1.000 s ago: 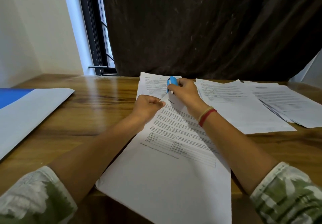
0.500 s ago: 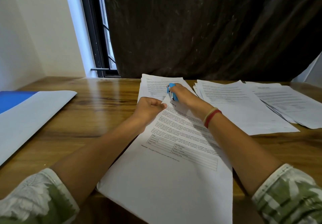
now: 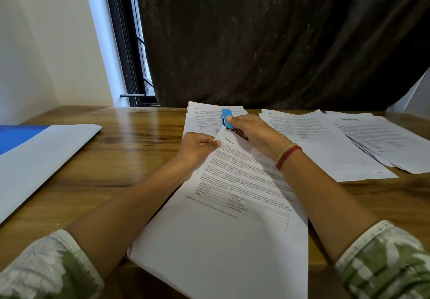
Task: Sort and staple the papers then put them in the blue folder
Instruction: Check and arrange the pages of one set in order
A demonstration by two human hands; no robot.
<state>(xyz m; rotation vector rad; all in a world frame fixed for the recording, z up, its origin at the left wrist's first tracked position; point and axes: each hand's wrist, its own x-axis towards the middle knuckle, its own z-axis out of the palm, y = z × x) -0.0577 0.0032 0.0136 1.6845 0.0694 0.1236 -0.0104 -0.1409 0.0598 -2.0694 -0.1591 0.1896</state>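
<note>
Wooden desk and a dark curtain fill the frame. At far left the folder (image 3: pixel 35 157) is seen lying open, well apart from the work. At centre the top corner of the sheets (image 3: pixel 230 205) is pinched by the left hand (image 3: pixel 197 150). Just right of it, the stapler (image 3: pixel 227 118) is gripped by the right hand (image 3: pixel 253 133) — its long axis pointed down-right over that corner, mouth at the paper's edge. More piles (image 3: pixel 337 150) are spread at right.

The surface (image 3: pixel 130 150) was varnished wood, glossy with window glare. The papers (image 3: pixel 223 240) were matt white sheets. The stapler (image 3: pixel 226 117) looked like smooth blue plastic. At the left edge the folder (image 3: pixel 14 136) seemed matt card. The curtain (image 3: pixel 267 43) was dark cloth.
</note>
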